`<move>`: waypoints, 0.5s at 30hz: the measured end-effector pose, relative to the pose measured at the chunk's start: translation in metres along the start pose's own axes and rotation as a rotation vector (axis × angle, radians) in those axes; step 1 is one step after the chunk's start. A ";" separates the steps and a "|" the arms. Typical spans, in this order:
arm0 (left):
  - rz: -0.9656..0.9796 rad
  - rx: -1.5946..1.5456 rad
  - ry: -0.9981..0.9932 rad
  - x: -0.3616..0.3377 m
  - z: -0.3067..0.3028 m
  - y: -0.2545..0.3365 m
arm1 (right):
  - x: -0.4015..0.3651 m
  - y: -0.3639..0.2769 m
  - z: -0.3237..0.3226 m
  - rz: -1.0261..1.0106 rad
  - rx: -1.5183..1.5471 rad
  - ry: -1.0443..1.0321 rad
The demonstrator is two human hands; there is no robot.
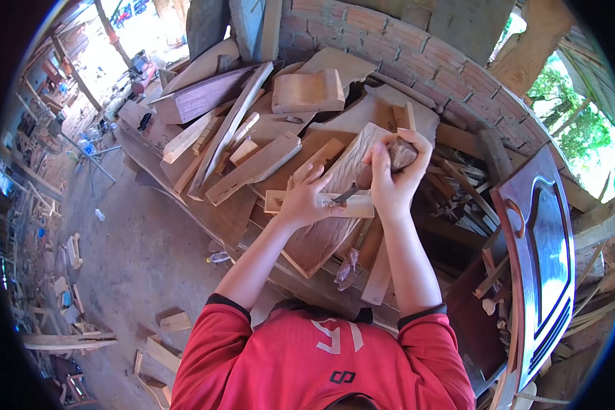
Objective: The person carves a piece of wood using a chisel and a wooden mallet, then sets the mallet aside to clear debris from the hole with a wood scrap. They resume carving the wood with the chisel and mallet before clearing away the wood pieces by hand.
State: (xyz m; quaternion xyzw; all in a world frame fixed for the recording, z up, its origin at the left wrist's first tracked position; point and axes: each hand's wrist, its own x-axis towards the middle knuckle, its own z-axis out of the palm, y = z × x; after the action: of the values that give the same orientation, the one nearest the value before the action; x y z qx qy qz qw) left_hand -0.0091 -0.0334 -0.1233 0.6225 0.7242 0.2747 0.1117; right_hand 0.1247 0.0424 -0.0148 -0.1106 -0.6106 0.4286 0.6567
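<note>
My right hand point(395, 179) is wrapped round the thick, rounded brown handle of a chisel point(347, 194). Its dark blade slants down to the left, with the tip at a pale wooden strip point(361, 206). My left hand point(305, 199) grips this strip near its middle, thumb and fingers close by the blade tip. Beneath the strip lies a broad, rough-grained wooden board point(321, 240), tilted across the pile and reaching up behind my right hand. The fingers partly cover the handle.
Loose planks point(256, 167) and a curved wooden block point(307, 91) lie on the bench beyond my hands. A brick wall point(396, 51) runs behind. At right stands a dark panelled door point(543, 253). Offcuts point(175, 321) lie on the floor at left.
</note>
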 end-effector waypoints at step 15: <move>0.280 -0.825 0.214 0.056 -0.025 0.092 | -0.002 -0.006 -0.076 0.143 -0.556 -0.288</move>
State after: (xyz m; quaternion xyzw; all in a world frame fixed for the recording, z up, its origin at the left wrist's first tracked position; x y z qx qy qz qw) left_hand 0.0444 0.0204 -0.0434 0.5862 0.4703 0.6158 0.2367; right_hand 0.1952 0.0660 -0.0297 -0.2666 -0.7816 0.3015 0.4766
